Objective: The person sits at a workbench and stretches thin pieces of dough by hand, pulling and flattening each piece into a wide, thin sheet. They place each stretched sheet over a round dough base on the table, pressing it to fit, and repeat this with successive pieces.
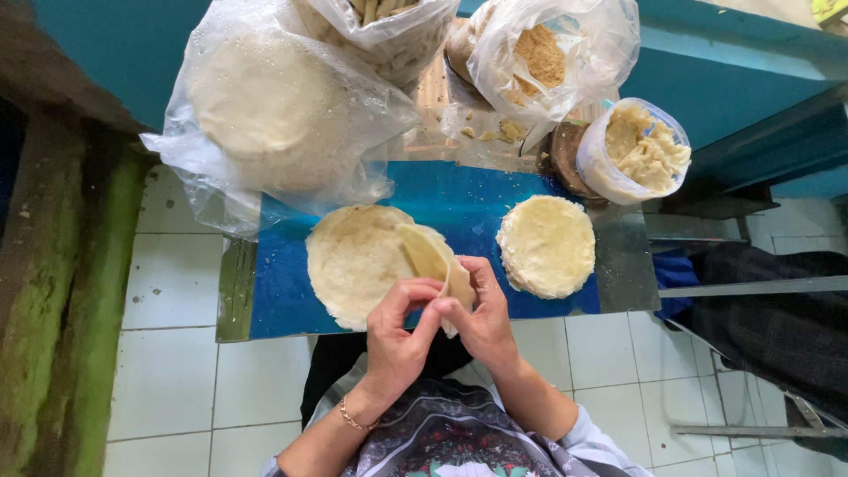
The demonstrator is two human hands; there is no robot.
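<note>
Left hand (397, 340) and right hand (481, 322) both pinched shut on 1 thin dough wrapper (435, 258)

Going left to right: a bagged stack of wrappers (265, 110) sits at the far left of the blue counter (459, 199); the open stack (353, 261) lies just under the lifted wrapper, which is half peeled and folding over; a smaller stack (548, 246) and a tub of filling (640, 152) sit to the right; peeling slowly from the edge, fingers close together, should keep the sheet from tearing.

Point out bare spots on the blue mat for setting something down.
Bare blue mat shows between the left wrapper stack and the right round stack, and along the near-left edge below the big plastic bag. The back edge is crowded: bags, crumbs, a tub of filling. Both hands, left hand and right hand, occupy the front centre.
</note>
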